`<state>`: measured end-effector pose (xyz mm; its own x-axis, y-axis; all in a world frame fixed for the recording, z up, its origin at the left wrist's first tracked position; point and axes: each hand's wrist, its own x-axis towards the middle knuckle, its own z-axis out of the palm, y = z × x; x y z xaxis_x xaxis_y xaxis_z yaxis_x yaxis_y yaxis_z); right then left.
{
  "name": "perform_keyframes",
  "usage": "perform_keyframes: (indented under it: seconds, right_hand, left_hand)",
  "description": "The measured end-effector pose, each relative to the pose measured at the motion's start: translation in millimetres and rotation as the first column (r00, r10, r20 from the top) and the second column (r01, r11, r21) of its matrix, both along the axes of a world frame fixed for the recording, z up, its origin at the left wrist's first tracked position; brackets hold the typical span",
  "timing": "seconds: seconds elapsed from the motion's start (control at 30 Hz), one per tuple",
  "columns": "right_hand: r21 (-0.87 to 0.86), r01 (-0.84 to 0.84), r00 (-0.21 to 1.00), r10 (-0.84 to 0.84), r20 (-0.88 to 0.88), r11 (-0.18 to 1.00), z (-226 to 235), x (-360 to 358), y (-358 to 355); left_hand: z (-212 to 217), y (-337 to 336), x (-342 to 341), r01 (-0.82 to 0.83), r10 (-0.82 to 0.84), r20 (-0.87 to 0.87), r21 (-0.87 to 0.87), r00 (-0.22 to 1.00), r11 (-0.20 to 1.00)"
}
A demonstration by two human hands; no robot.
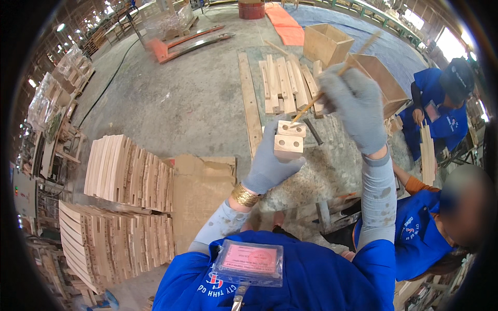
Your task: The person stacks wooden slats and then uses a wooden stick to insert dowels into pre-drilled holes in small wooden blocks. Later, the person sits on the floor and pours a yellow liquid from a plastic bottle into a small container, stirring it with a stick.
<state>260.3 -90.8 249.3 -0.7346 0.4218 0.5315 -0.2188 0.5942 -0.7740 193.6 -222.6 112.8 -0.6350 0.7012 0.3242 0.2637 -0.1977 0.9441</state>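
My gloved left hand (267, 168) is wrapped round two wooden pieces (288, 147), held side by side with their ends facing up. Two round holes show in each end face. My gloved right hand (354, 101), raised to the right, grips a thin wooden stick (314, 101). The stick slants down to the left, and its lower tip is at a hole in the farther piece; whether it has entered the hole I cannot tell. Just beyond my left hand a dark bar-shaped tool (313, 131) lies on the work surface (332, 176).
Several wooden slats (284, 78) lie ahead, beside a long board (250, 98). Two wooden boxes (327, 44) stand behind them. Stacked wooden parts (116, 238) and a cardboard sheet (202, 192) are at left, a pallet jack (168, 54) farther off. Two co-workers (441, 114) work at right.
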Motion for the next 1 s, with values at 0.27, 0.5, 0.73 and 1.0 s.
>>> perform_keyframes:
  seconds: [0.27, 0.5, 0.73, 1.0]
  right_hand:
    - [-0.046, 0.283, 0.920, -0.257, 0.295, 0.958, -177.1, -9.5, 62.6]
    - [0.168, 0.340, 0.848, -0.379, 0.370, 0.925, -308.6, -41.4, 56.1]
    - [0.140, 0.314, 0.879, -0.344, 0.331, 0.939, -334.4, -57.6, 59.9]
    - [0.030, 0.278, 0.892, -0.270, 0.363, 0.960, -332.9, -48.1, 53.0]
  left_hand:
    - [-10.4, -28.8, -2.4, 0.017, -0.001, 0.197, -0.081, 0.980, 0.997]
    - [-7.4, -32.5, -5.8, -0.059, 0.059, 0.015, -0.002, 0.998, 0.998]
    - [-15.3, -28.7, -3.2, -0.088, 0.088, 0.020, 0.022, 0.996, 0.996]
    - [-13.5, -32.0, -3.1, -0.114, 0.114, 0.054, 0.005, 0.992, 0.993]
